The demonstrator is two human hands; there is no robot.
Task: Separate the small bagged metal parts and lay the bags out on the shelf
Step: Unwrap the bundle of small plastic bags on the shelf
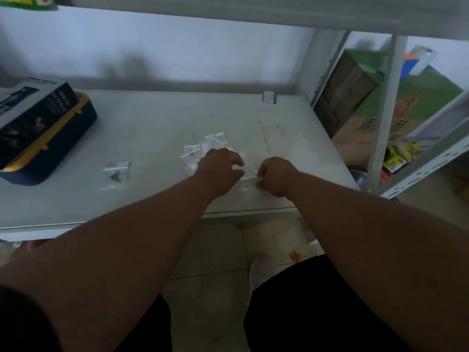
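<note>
Bags (203,151) clustered mid-shelf (152,123), both hands' fingers pinching one clear bag (247,184) between left hand (219,168) and right hand (275,176); separated bag (116,170) lies left, near dark box (38,128).

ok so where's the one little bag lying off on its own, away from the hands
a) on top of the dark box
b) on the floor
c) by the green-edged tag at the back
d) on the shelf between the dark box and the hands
d: the lone bag lies flat on the shelf, right of the dark box and left of the left hand.
</note>
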